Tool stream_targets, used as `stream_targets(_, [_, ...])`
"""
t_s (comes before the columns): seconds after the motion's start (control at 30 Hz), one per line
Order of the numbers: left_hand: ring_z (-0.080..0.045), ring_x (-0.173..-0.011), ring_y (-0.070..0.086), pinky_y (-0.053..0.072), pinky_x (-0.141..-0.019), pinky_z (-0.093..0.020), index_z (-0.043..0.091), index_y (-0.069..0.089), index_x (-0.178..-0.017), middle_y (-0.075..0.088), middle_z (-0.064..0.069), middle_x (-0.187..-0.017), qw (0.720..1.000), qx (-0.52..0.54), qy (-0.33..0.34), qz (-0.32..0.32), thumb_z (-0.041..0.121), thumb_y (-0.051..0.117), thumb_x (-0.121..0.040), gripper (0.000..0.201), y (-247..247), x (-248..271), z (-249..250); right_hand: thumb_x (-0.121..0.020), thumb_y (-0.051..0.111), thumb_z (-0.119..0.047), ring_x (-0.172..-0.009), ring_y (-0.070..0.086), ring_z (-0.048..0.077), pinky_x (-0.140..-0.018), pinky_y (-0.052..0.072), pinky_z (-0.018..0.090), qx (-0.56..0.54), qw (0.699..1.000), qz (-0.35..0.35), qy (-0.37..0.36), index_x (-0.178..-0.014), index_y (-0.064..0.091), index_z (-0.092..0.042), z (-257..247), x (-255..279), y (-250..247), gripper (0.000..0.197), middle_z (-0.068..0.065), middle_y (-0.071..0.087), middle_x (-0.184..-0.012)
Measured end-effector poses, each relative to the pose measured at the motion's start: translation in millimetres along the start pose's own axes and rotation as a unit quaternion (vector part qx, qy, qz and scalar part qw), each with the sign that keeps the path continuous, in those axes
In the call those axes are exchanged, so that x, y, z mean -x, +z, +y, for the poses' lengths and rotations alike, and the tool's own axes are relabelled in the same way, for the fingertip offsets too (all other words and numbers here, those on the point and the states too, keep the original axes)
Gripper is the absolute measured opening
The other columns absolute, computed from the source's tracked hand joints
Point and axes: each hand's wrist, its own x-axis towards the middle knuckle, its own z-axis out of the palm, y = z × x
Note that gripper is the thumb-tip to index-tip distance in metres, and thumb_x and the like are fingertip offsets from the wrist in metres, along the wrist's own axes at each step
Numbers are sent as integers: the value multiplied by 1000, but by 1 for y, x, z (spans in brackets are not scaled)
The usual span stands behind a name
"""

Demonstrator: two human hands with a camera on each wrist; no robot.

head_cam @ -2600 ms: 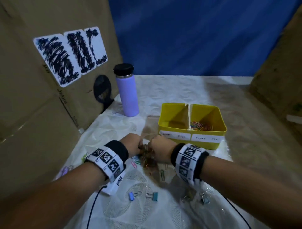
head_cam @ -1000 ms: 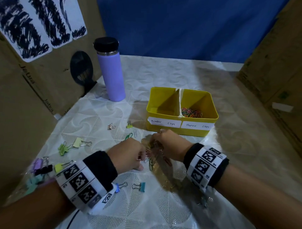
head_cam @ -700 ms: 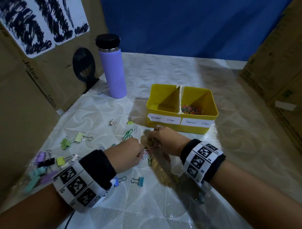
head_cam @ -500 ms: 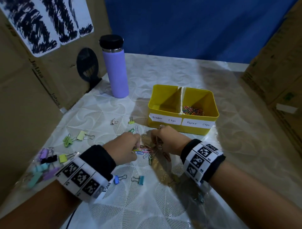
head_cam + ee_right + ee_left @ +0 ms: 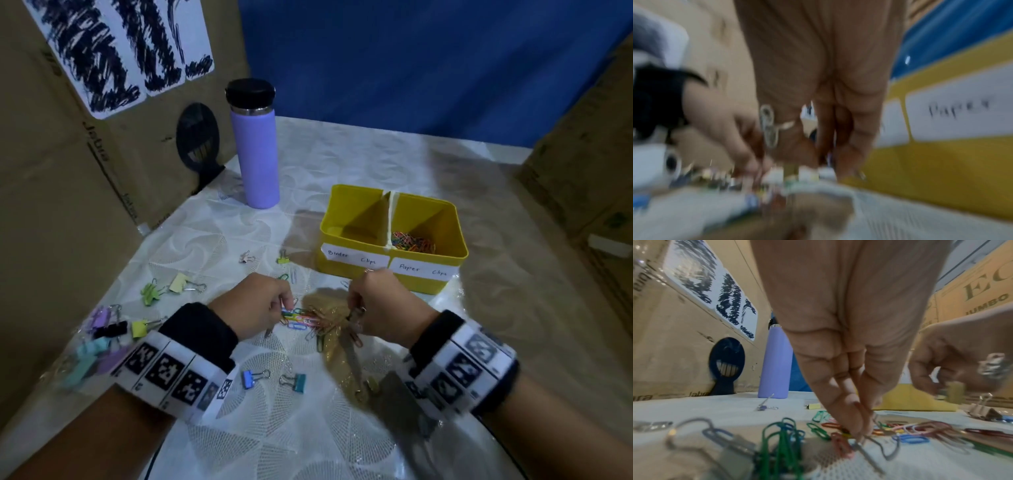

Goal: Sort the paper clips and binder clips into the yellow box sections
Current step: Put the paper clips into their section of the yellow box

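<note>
The left hand [image 5: 840, 340] pinches paper clips [image 5: 301, 318] from the loose pile, likely gathering several for 1 trip. The right hand [image 5: 380, 305] curls round something; blur hides what. The yellow box [image 5: 442, 284] sits just beyond.

Dim head view, edges bowed by the wide lens; the yellow box [image 5: 394, 236] casts a shadow leftward. Left wrist view brighter, its foreground paper clips [image 5: 781, 436] defocused. Right wrist view heavily motion-blurred throughout.
</note>
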Motion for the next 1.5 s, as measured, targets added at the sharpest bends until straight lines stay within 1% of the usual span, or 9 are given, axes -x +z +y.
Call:
stream_targets(0.17, [-2,-53,45,36,-54,-13,8,65,-92,51,9,-62,999,25,-13,-18,10,74,-75,20,0,-2,-3,-78,60,-6,-77,50,14,-58,34,17,-8,999,-43,14,-99,68,-11,27,25,5,23,5,68,-94])
stream_targets(0.33, [-1,-49,53,37,-47,-5,8,67,-90,62,0,-61,998,66,-12,-11,-8,57,-75,24,-8,3,-3,-81,62,-11,-101,60,20,-77,42,22,-45,999,19,-16,-114,63,-19,25,33,2,33,5,65,-109])
stream_targets(0.47, [-2,-53,56,45,-56,-17,20,62,-79,69,-6,-71,982,152,-57,97,-6,61,-77,25,-39,17,-35,-86,60,-17,-92,56,13,-76,38,19,-53,996,16,-73,-111,64,-21,13,30,-1,26,2,64,-109])
stream_targets(0.73, [-18,-100,53,46,-87,-30,20,64,-101,45,3,-95,990,-111,-56,63,7,60,-83,22,-38,31,-62,-84,50,-8,-105,55,28,-84,50,37,8,960,-153,-235,-121,56,-27,-48,27,18,42,9,58,-113])
stream_targets(0.87, [-12,-77,62,49,-72,-26,15,70,-84,64,3,-80,997,-46,-55,30,32,73,-76,20,-32,42,-50,-83,54,-19,-100,59,24,-82,52,37,23,959,-176,-219,-105,65,-28,-43,25,18,26,3,61,-105])
stream_targets(0.97, [-10,-67,59,47,-67,-22,9,71,-85,61,3,-68,997,-31,-73,-17,24,78,-72,21,-24,43,-50,-83,56,-22,-95,60,21,-81,51,32,28,956,-179,-231,-101,68,-23,-43,22,11,22,3,64,-100])
stream_targets(1.1, [-15,-71,66,54,-68,-25,5,74,-80,72,-7,-77,997,-13,-77,16,14,79,-71,13,-29,46,-53,-90,52,-19,-106,56,20,-89,43,27,13,972,-112,-205,-113,64,-22,-45,-3,-7,25,4,62,-114])
stream_targets(1.27, [-11,-73,53,40,-65,-21,15,69,-90,46,16,-67,987,-77,-137,17,17,81,-68,25,-44,55,-55,-87,43,1,-125,48,26,-104,38,34,38,956,-111,-270,-127,54,-12,-79,-44,1,43,10,53,-135])
stream_targets(1.5, [-14,-84,58,41,-71,-22,22,64,-87,55,4,-86,987,-67,-139,44,23,79,-69,23,-50,55,-61,-89,46,-10,-109,57,32,-94,49,38,99,952,-171,-234,-123,54,-10,-95,-59,28,34,13,61,-121])
